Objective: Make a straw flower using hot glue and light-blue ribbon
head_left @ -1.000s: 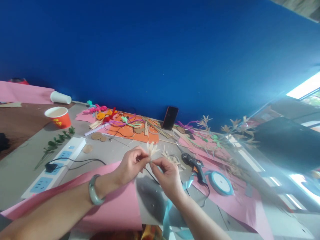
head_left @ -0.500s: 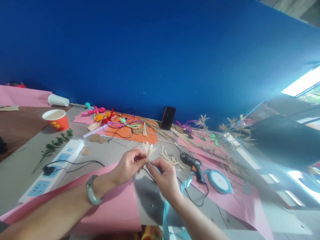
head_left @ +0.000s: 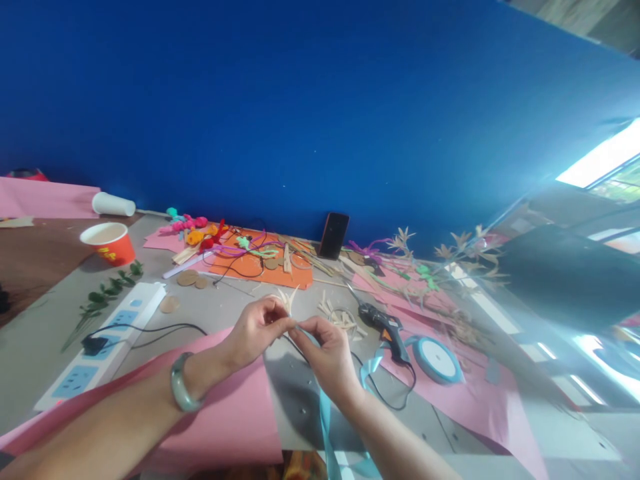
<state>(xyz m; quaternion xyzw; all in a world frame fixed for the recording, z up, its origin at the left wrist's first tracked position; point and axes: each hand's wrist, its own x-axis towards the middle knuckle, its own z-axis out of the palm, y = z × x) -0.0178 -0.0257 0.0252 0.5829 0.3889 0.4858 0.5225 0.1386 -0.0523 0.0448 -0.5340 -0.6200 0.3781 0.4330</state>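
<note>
Over the middle of the table, my left hand [head_left: 257, 330] is closed in a pinch around a small pale flower [head_left: 287, 300] of thin pointed strips. Its petals stick up above my fingers, while its base is hidden by them. My right hand [head_left: 327, 353] is closed too, thumb and forefinger meeting the left fingertips at the base of the flower. A light blue ribbon [head_left: 325, 420] hangs from under my right hand; the pinched end is mostly covered. Right of the hands lie a glue gun [head_left: 385, 327] and a ribbon spool [head_left: 439, 360].
A power strip [head_left: 105, 343] with a black plug lies left, near a green leafy sprig [head_left: 110, 288] and a red paper cup [head_left: 109, 243]. Pink paper [head_left: 225, 427] lies under my left arm. A phone [head_left: 334, 235] leans on the blue wall. Finished-looking pale flowers [head_left: 403, 241] stand at right.
The flower has turned and sunk lower between my fingers, so less of its petals shows. Both hands stay together at nearly the same spot. The view has shifted slightly.
</note>
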